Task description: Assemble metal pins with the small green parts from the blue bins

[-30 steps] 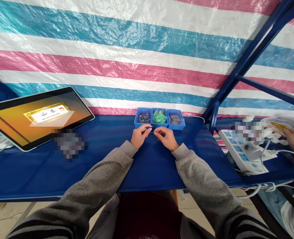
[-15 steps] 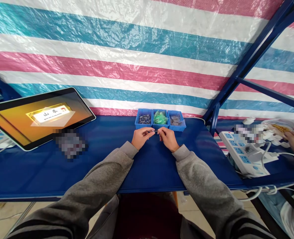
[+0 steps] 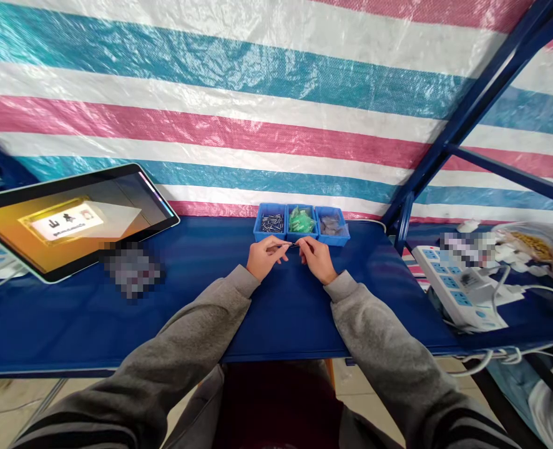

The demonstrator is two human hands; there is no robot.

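The left hand (image 3: 262,257) and right hand (image 3: 318,259) pinch a slender piece (image 3: 294,245) (too small to identify) between their fingertips, just in front of three blue plastic bins (image 3: 302,237).

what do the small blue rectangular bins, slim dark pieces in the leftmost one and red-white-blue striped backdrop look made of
Blue bins: probably moulded plastic, semi-glossy, judging by uniform colour.
Slim dark pieces: likely smooth metal, given silvery glints.
Striped backdrop: apparently woven plastic sheeting, shiny, with crinkled highlights and fine weave.
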